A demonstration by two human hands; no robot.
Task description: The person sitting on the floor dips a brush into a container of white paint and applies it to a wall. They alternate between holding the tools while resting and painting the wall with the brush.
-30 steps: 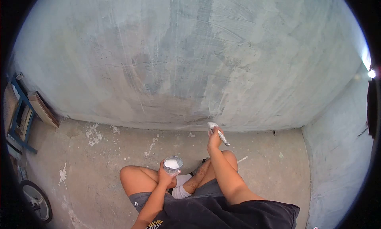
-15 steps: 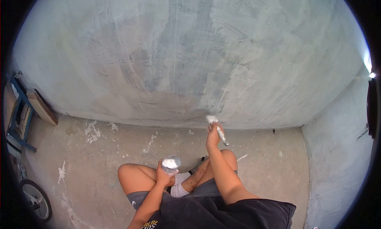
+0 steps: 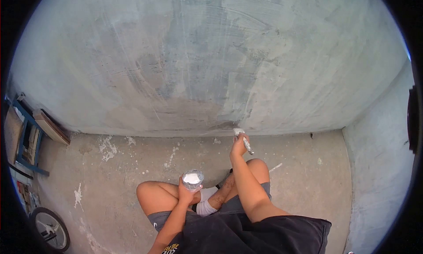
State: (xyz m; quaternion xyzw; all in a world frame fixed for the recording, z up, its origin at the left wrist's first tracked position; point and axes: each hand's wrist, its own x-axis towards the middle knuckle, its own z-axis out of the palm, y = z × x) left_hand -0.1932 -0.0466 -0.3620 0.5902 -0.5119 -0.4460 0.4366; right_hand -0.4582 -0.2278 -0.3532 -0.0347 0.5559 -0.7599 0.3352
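Observation:
My right hand (image 3: pixel 239 147) is closed round the handle of a paintbrush (image 3: pixel 248 147). The white bristles point up at the foot of the grey wall (image 3: pixel 194 69), over a darker patch low down; whether they touch it I cannot tell. In my left hand (image 3: pixel 187 193) is a clear round cup (image 3: pixel 193 179) with white paint inside, held upright above my crossed legs.
The concrete floor (image 3: pixel 119 174) has white splashes. At the far left stand a blue frame (image 3: pixel 27 117) and leaning boards (image 3: pixel 50 126), with a spoked wheel (image 3: pixel 50 228) below. A side wall (image 3: pixel 379 166) rises on the right.
The view has shifted a little, so the floor, left-side objects and legs appear further right. The brush remains in my right hand near the wall's foot, and the cup in my left.

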